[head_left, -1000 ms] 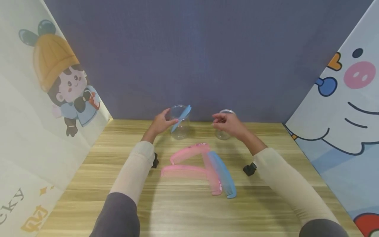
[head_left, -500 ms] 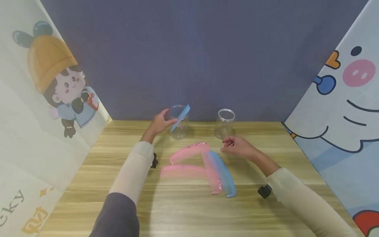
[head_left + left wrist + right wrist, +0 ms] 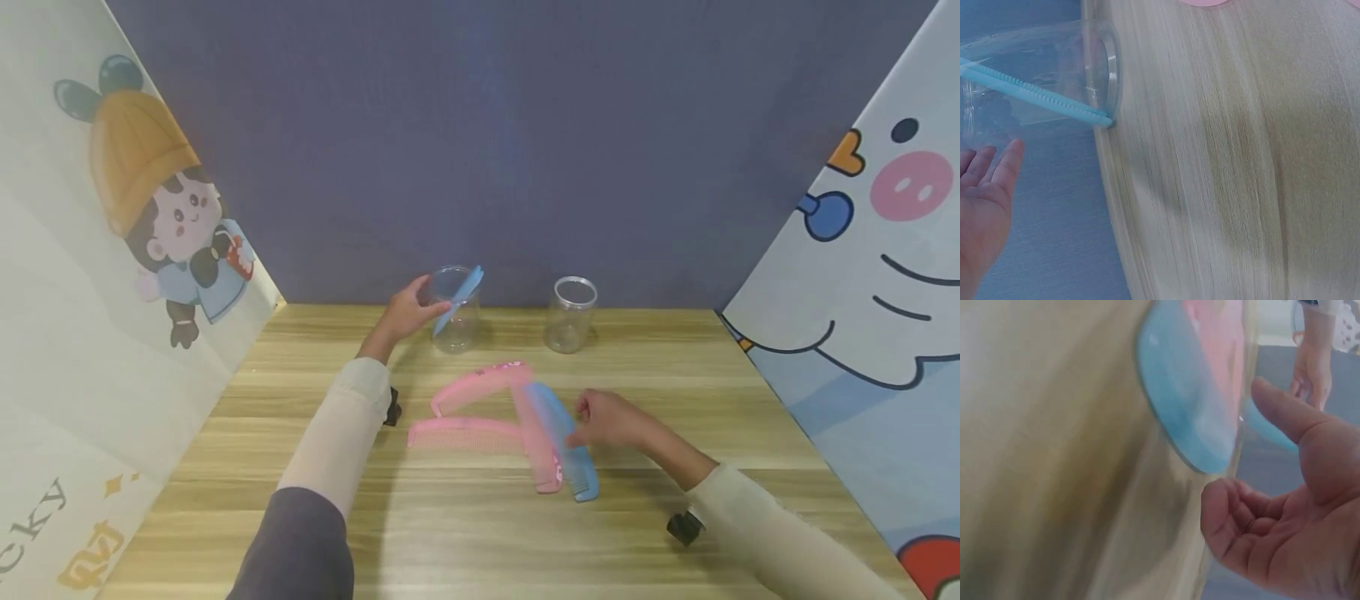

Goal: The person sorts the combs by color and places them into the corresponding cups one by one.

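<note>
My left hand [image 3: 408,315] rests against the side of a clear jar [image 3: 454,321] at the back of the table; its fingers [image 3: 997,172] lie straight beside the jar [image 3: 1041,69]. A blue comb [image 3: 459,297] leans inside that jar, also seen as the comb [image 3: 1035,95] in the left wrist view. My right hand [image 3: 603,419] hovers at the right edge of a blue comb [image 3: 564,442] lying flat, fingers loosely curled, thumb out, holding nothing [image 3: 1238,444]. The flat blue comb [image 3: 1185,394] lies just ahead of the fingertips [image 3: 1216,497].
Three pink combs [image 3: 480,383] [image 3: 457,433] [image 3: 538,437] lie left of the flat blue comb on the wooden table [image 3: 465,533]. A second clear jar [image 3: 572,317] stands empty at the back right. Cartoon panels wall in both sides, a purple wall the back.
My right hand has come from beside the right jar down towards me, to the flat blue comb. The left hand, its jar and the combs have stayed put.
</note>
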The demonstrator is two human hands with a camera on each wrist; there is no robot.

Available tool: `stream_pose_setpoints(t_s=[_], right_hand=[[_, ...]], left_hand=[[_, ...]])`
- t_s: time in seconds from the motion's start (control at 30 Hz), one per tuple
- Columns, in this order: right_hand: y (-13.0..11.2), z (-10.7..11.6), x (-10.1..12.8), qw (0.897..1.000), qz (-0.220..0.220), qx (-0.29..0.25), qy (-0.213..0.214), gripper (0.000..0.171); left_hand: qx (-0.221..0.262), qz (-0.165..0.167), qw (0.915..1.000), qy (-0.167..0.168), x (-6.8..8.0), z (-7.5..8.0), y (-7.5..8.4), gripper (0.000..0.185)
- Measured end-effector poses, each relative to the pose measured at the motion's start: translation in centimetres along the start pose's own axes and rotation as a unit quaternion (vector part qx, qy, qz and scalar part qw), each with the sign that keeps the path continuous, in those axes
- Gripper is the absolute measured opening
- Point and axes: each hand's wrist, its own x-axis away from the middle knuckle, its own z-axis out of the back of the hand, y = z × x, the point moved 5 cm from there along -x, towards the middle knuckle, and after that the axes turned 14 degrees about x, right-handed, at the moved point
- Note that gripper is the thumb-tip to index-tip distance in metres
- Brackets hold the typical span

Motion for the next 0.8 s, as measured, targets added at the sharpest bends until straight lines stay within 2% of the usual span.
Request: stream_pose_setpoints(t_s=[0.13,0.27,0.4,0.53,0.8], right_hand=[[-0.2,-1.2,1.0,0.999,-0.025,0.027,0.000,0.045],[-0.5,-2.0,1.7,0.999,-0.036,0.027,0.007,0.056],[-1.0,-2.6,2.6,0.999,-0.037,0.035,0.011,0.052],[-1.5,-3.0,3.1,0.998,-0.043,0.050,0.013,0.057],[-1.6,-3.4,3.1,0.996,-0.045,0.076,0.034,0.058]], left_hand=[[-0.003,-0.003,1.0000,0.002,-0.2,0.0,-0.1,0.093],[0.000,-0.003,1.0000,0.001,-0.4,0.0,-0.2,0.092],[0.001,-0.005,1.0000,0.001,-0.4,0.0,-0.2,0.095],[0.004,-0.006,1.0000,0.003,-0.4,0.0,-0.2,0.094],[0.000,-0.004,1.0000,0.003,-0.3,0.0,-0.2,0.093]])
